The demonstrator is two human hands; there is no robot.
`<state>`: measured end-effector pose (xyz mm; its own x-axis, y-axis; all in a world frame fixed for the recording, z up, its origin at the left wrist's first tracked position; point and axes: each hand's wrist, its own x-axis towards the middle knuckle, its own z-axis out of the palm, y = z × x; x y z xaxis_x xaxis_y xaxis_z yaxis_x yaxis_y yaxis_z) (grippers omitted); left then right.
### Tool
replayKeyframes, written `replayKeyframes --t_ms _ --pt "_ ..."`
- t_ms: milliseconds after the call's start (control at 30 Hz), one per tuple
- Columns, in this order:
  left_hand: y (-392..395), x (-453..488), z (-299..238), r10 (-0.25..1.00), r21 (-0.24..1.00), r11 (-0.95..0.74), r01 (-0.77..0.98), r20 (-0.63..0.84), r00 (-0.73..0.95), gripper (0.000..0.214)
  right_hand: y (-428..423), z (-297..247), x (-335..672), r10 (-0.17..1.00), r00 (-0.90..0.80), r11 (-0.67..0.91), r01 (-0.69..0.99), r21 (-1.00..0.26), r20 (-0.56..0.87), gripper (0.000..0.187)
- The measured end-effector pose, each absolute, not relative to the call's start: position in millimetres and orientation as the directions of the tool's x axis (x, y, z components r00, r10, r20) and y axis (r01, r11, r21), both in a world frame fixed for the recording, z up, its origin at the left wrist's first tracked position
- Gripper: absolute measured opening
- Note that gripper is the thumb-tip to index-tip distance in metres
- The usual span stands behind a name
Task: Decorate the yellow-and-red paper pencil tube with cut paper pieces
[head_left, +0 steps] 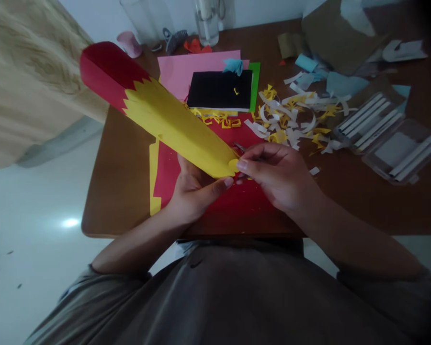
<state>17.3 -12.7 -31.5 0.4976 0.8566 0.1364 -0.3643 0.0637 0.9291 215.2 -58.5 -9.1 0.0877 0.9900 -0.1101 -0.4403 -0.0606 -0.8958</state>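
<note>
A long folded paper tube (pixel 179 124), yellow with a red zigzag-edged end at the upper left, slants over the table. My left hand (pixel 192 191) is closed around its lower end from beneath, with the thumb along the near edge. My right hand (pixel 280 175) pinches a small rounded yellow paper piece (pixel 233 165) between thumb and forefinger, against the tube's lower end. A metal tip, perhaps of scissors (pixel 239 147), shows beside my right fingers; the rest of it is hidden by the hand. Red paper sheets (pixel 215 211) lie underneath.
White and yellow paper scraps (pixel 290 115) are heaped right of a black notebook (pixel 215 91). An open clear case of white pens (pixel 377 120) lies at right. Pink paper (pixel 197 62), a hair claw (pixel 174 40) and a glass (pixel 206 28) are at the back.
</note>
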Motion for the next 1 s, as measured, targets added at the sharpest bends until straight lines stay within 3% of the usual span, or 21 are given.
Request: replayKeyframes --t_ms 633,867,1000 --pt "-17.7 15.9 -26.7 0.873 0.919 0.123 -0.374 0.079 0.481 0.087 -57.2 -5.1 205.8 0.982 0.149 -0.046 -0.392 -0.919 -0.113 0.051" --pt "-14.3 15.9 -32.3 0.855 0.925 0.135 -0.354 0.072 0.514 0.065 -55.7 -3.7 206.6 0.987 0.006 -0.138 -0.498 -0.856 -0.162 0.067" --pt "-13.9 15.5 -32.4 0.852 0.913 0.173 -0.369 0.049 0.521 0.07 -56.0 -1.0 207.0 0.979 -0.046 -0.193 -0.509 -0.839 -0.197 0.067"
